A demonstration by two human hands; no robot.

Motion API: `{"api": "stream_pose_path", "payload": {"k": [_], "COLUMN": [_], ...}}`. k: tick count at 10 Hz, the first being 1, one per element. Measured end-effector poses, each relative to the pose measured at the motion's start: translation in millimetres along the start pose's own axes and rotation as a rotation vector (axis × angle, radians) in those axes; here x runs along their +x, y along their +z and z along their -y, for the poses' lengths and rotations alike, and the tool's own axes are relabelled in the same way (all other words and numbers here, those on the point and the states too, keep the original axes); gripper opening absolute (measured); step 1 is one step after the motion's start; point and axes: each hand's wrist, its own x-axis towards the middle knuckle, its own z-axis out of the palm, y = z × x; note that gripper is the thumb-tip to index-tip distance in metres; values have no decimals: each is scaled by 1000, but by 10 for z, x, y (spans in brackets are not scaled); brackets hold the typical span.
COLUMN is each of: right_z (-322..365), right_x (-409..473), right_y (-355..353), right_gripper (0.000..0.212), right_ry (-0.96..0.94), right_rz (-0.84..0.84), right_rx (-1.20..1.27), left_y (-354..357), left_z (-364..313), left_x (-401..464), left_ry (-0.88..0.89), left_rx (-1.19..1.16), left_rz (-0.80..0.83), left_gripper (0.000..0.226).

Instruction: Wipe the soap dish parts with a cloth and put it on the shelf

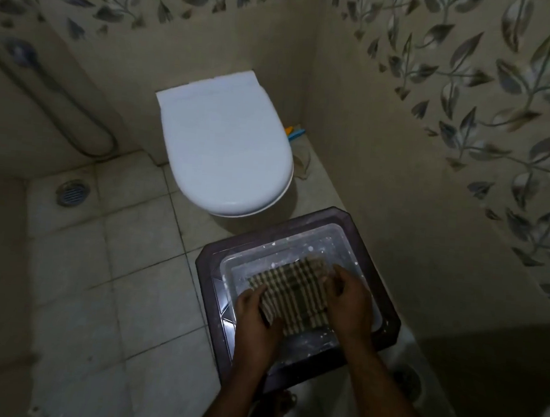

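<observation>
Cloth (293,292), checked, lies in a clear tray (346,247) atop a dark stool (386,319), both hands bent over it: left hand (258,319) gripping its near-left edge, right hand (351,303) pressing its right edge, fingers curled.

Dim bathroom: leaf-patterned walls (470,131), pale tiled floor (105,260), closed white toilet (222,145), floor drain (72,192).
</observation>
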Motion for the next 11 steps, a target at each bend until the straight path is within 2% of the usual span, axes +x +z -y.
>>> {"api": "stream_pose_path", "payload": {"k": [1, 2, 3, 4, 5, 7, 9, 10, 11], "right_z": [-76, -157, -90, -101, -182, -202, -239, -156, -75], "right_x": [6, -13, -69, -121, -142, -159, -156, -121, -227], "right_y": [43, 102, 110, 187, 249, 292, 313, 240, 182], "right_gripper": [31, 22, 32, 61, 68, 70, 71, 70, 57], "right_ry": [-55, -50, -36, -324, -339, -326, -329, -309, -312], "right_rz": [-39, -59, 33, 285, 408, 449, 426, 433, 294], "right_rx": [-75, -228, -182, -399, -613, -749, -749, -667, -391], "left_y": [35, 84, 229, 330, 381, 384, 365, 296, 244], "left_z": [-96, -140, -39, 123, 197, 292, 277, 195, 49], "left_x": [-27, -9, 11, 15, 34, 90, 108, 138, 48], "left_ry": [53, 185, 357, 278, 311, 330, 336, 356, 384], "left_rx": [47, 171, 369, 562, 684, 774, 790, 762, 526], "left_rz": [-170, -278, -66, 99, 30, -5, -21, 41, -80], "left_gripper": [59, 56, 61, 73, 71, 67, 64, 65, 70]}}
